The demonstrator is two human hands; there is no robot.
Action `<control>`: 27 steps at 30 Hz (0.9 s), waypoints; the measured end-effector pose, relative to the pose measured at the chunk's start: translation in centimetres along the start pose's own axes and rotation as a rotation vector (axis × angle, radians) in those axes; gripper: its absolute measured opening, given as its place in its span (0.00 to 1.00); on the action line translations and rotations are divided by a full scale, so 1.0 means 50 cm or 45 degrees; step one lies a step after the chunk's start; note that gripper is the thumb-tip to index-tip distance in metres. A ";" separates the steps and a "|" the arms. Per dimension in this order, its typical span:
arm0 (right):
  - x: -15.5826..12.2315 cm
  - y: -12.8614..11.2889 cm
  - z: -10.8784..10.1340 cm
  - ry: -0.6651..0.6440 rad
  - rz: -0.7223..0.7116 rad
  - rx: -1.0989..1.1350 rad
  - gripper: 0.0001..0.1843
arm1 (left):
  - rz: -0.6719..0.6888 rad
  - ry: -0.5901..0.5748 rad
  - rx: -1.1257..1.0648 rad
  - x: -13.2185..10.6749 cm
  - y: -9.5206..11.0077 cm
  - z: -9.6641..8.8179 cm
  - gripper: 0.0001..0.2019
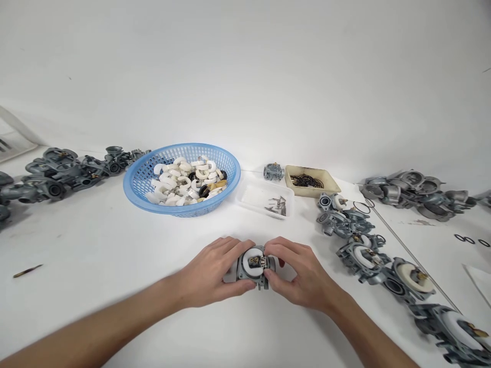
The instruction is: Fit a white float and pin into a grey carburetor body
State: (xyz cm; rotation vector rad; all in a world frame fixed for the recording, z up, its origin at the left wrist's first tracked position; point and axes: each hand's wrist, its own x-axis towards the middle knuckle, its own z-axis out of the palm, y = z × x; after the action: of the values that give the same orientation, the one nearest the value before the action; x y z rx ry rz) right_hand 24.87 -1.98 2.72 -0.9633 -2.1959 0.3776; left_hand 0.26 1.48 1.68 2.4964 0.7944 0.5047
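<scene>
A grey metal carburetor body (260, 285) sits on the white table in front of me, its open side facing up. A white C-shaped float (248, 266) lies in it, around brass jets (253, 261). My left hand (218, 271) grips the body from the left, fingers on the far side and thumb on the near side. My right hand (297, 271) is closed at the right side, its thumb and index finger at the float's metal hinge (263, 261). Whether a small pin is between those fingertips is hidden.
Beyond my hands stand a blue basket (132, 186) of floats, a clear tray (249, 197) with small metal pins, and a beige tray (314, 192) of black rings. Carburetors (364, 258) line the right, more bodies (65, 171) the left. A thin pointed tool (27, 271) lies left.
</scene>
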 end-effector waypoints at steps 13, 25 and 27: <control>-0.001 -0.005 -0.005 -0.024 -0.002 -0.016 0.15 | -0.016 -0.033 -0.010 0.000 0.002 -0.001 0.29; -0.001 -0.004 -0.004 -0.020 -0.016 -0.021 0.11 | -0.009 -0.033 -0.011 0.001 0.002 -0.002 0.29; 0.002 -0.006 -0.004 -0.016 -0.020 -0.029 0.11 | 0.006 -0.014 0.001 0.000 0.001 -0.001 0.28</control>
State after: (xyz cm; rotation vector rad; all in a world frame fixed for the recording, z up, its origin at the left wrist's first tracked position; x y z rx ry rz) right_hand 24.83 -2.11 3.05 -0.9582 -2.2219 0.3529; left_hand 0.25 1.45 1.76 2.5003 0.7849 0.4915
